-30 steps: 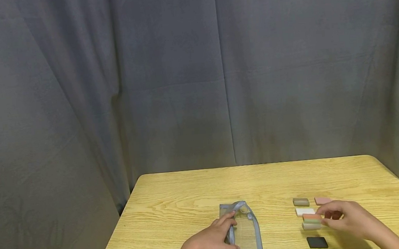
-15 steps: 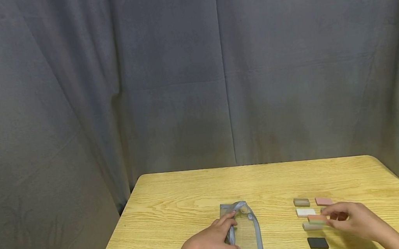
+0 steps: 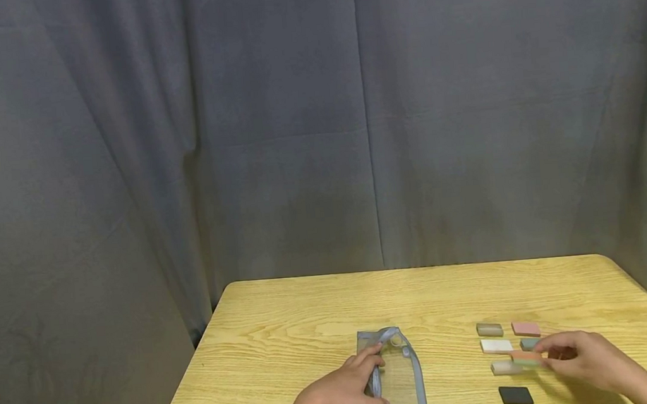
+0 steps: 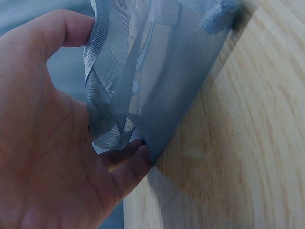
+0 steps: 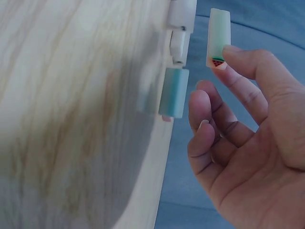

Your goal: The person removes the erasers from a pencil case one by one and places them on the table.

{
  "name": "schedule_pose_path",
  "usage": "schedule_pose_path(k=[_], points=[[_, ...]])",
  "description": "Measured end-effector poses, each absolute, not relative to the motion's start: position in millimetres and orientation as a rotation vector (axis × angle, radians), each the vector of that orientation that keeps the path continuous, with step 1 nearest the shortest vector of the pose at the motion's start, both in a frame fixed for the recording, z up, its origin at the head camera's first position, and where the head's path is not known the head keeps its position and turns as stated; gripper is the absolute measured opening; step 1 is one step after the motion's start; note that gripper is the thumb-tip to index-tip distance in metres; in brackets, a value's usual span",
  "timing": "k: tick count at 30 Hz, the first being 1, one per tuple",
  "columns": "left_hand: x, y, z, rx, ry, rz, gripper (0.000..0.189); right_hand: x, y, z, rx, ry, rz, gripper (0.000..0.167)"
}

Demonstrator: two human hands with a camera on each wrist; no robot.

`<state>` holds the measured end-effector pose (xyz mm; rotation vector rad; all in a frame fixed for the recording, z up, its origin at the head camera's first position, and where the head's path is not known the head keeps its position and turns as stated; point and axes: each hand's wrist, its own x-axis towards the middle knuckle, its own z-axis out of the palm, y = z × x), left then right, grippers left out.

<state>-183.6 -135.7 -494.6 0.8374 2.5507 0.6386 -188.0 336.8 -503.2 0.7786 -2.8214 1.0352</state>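
Observation:
My right hand (image 3: 584,359) pinches a small orange-and-pale-green eraser (image 3: 525,358) between thumb and index finger, raised off the table. In the right wrist view the eraser (image 5: 219,33) shows a watermelon mark at one end, and the other fingers curl loosely. A see-through mesh pouch (image 3: 400,380) with grey-blue edging lies before me, its mouth partly spread. My left hand (image 3: 344,387) holds the pouch's left edge; in the left wrist view the thumb is on the mesh (image 4: 162,71) rim and fingertips lie at its lower corner.
Around the right hand lie a brownish block (image 3: 489,330), a pink block (image 3: 525,329), a white block (image 3: 496,345), a grey-green block (image 3: 529,344), a beige block (image 3: 505,368) and a black block (image 3: 515,395). A grey curtain (image 3: 283,129) hangs behind the wooden table (image 3: 286,313).
My right hand has shifted right with the eraser, from over the beige block to its right side, and the grey-green block has come into sight. The left hand and pouch stay put.

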Motion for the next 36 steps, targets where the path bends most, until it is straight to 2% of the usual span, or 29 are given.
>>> schedule_pose_path(k=[10, 36], points=[[-183.9, -135.6, -495.3, 0.845, 2.555, 0.636, 0.072, -188.3, 348.9, -499.7, 0.709, -2.955, 1.0, 0.008], [-182.4, -135.1, -494.5, 0.865, 2.55, 0.642, 0.073, -194.0, 367.5, -510.3, 0.644, -3.094, 1.032, 0.019]])
